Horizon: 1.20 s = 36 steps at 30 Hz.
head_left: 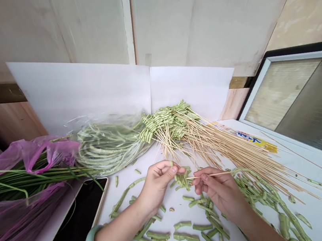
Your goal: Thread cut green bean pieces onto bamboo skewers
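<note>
My left hand pinches a short piece of green long bean between thumb and fingers. In my right hand, a thin bamboo skewer lies level, its left end towards my left hand. Several bean pieces sit at that end; whether all are threaded on it I cannot tell. Cut bean pieces are scattered on the white table below my hands. Behind them lies a heap of skewered bean pieces, bare skewer ends fanning out to the right.
A clear bag of long beans lies at the back left. Beside it are a purple bag with green stalks and a dark tablet. On the right are bean trimmings and a yellow packet. White boards stand behind.
</note>
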{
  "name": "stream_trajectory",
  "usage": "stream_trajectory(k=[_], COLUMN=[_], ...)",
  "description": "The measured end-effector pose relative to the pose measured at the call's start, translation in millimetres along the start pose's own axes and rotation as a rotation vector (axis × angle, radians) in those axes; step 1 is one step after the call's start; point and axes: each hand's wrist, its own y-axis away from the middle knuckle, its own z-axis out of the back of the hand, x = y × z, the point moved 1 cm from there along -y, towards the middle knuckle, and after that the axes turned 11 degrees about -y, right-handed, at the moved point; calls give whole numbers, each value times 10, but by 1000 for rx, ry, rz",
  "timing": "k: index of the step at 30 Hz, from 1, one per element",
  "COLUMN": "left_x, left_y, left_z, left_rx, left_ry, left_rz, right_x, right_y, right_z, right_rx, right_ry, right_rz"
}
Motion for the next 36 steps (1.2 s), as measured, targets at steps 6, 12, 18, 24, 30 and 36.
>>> stream_trajectory(k=[6, 12, 18, 24, 30, 36], left_x=[-4, 24, 57, 89, 107, 98], left_y=[-18, -40, -13, 7, 11, 8], left_z=[14, 37, 33, 18, 18, 26], left_rx=[-94, -26, -14, -5, 30, -6], left_ry=[37, 170, 209, 220, 168, 155], left_rz=[0, 96, 112, 145, 147, 149], right_x=[3, 79, 49, -30, -99, -143], right_y=[0, 25, 111, 144, 112, 120], right_z=[31, 97, 35, 74, 161, 185], right_rx=[-39, -81, -108, -163, -152, -133], right_ry=[-24, -32, 15, 90, 135, 160], right_rz=[43, 127, 136, 149, 169, 168])
